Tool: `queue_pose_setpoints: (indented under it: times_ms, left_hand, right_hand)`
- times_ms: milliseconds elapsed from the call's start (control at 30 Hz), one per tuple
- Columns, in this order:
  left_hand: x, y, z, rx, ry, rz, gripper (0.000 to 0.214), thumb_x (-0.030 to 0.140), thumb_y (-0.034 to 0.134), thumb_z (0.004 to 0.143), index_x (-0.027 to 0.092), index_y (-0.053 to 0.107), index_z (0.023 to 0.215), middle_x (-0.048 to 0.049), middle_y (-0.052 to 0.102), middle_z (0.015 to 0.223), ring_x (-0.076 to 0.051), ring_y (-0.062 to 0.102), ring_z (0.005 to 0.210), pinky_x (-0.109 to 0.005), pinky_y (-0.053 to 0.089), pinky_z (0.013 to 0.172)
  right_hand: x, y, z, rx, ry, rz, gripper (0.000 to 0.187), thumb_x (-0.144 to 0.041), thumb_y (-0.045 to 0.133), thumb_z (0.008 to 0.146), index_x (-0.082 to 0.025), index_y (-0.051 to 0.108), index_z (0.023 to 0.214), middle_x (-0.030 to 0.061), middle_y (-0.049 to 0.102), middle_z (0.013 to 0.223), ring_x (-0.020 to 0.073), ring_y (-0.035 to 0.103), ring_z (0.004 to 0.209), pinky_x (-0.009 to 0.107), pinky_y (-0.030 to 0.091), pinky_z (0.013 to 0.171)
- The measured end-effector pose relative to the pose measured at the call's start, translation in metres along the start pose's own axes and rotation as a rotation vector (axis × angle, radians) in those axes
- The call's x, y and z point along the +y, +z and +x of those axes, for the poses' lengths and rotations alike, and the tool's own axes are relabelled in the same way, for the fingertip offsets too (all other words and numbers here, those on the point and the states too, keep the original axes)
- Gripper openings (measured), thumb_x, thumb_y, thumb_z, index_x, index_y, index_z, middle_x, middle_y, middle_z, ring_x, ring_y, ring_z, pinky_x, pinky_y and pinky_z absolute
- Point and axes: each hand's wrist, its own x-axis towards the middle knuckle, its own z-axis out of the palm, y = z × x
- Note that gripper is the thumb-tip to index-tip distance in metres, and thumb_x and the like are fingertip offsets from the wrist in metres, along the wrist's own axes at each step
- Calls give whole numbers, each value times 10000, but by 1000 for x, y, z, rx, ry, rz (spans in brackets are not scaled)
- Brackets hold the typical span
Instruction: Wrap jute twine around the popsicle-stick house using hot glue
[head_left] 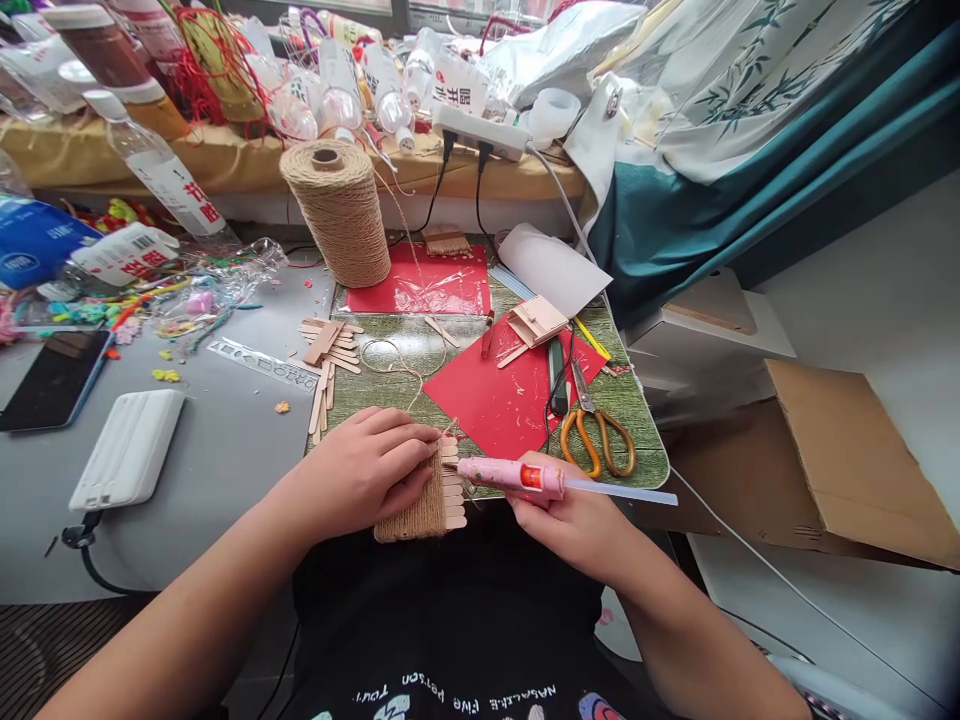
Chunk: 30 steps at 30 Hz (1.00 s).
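Note:
My left hand presses down on a small panel of popsicle sticks partly wrapped in jute twine, its fingers closed over the wrapped part at the table's near edge. My right hand grips a pink hot glue gun, its nozzle pointing left at the bare stick ends; a clear glue stick pokes out of the gun's back to the right. A strand of twine runs from the panel up to a large jute spool.
A red paper square, orange-handled scissors, loose popsicle sticks and a small stick piece lie on the green mat. A white power bank and a phone sit at left. Bottles crowd the back shelf; a cardboard box is at right.

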Motion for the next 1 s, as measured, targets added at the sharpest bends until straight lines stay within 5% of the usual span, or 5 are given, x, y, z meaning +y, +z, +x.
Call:
queue_pose_setpoints:
  times_ms: [1000]
  left_hand:
    - [-2, 2, -1, 3, 3, 14, 171, 234, 617, 989, 228, 670, 1151, -75, 773, 1259, -240, 704, 1070, -420, 565, 951]
  right_hand:
    - [-1, 1, -3, -5, 0, -37, 226, -203, 618, 945, -268, 773, 1095, 46, 711, 888, 258, 695, 878, 394, 592, 864]
